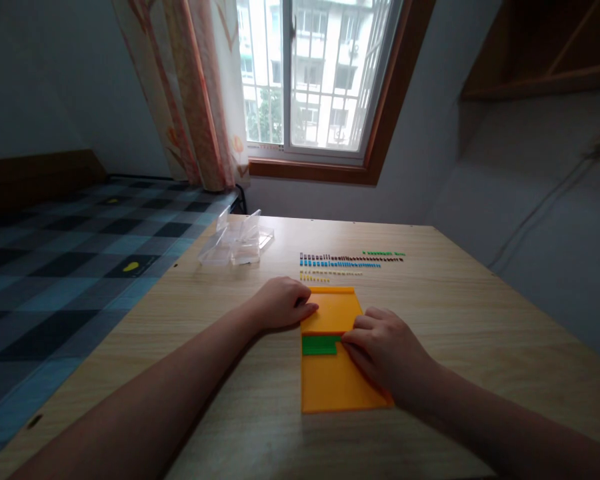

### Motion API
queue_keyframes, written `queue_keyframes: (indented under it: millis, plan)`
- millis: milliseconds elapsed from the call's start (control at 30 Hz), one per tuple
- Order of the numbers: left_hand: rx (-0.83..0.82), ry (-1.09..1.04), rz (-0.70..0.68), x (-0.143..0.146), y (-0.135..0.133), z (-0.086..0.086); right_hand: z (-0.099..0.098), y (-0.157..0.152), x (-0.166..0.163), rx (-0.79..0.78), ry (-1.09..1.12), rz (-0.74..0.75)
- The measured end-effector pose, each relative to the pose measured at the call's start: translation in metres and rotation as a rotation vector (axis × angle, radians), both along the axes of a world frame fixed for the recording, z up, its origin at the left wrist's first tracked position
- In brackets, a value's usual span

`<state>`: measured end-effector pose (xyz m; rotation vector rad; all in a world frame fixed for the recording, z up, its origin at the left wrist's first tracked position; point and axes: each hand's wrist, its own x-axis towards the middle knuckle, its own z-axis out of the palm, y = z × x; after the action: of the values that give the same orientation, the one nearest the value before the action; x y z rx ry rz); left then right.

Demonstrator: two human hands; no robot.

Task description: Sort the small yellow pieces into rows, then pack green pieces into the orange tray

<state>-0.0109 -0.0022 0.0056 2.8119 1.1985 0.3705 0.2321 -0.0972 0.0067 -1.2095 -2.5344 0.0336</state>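
Observation:
An orange tray (330, 390) lies flat on the wooden table in front of me. A row of green bars (319, 345) sits across its middle. My left hand (283, 303) rests at the tray's left edge with fingers curled and fingertips on the orange surface. My right hand (387, 350) lies over the tray's right side, its fingers bent and pressed at the right end of the green bars. Beyond the tray lie rows of small coloured pieces (340, 262): dark, blue, yellow and green.
A clear plastic box with its lid open (235, 243) sits at the table's far left. The wooden table (470, 313) meets a bed with a checked blue cover (55, 267) on the left. A window with a curtain (200, 93) is behind.

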Motion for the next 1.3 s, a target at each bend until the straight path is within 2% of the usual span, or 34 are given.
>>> queue_keyframes:
  millis: [633,1300]
  plan:
    - [0.002,0.027,0.013,-0.0007,-0.0001,0.0017,-0.0014,-0.0019,0.0027,-0.051,-0.011,0.01]
    - [0.003,0.052,0.008,-0.0004,-0.0013,0.0033,-0.0025,-0.0023,0.0025,-0.004,0.03,0.006]
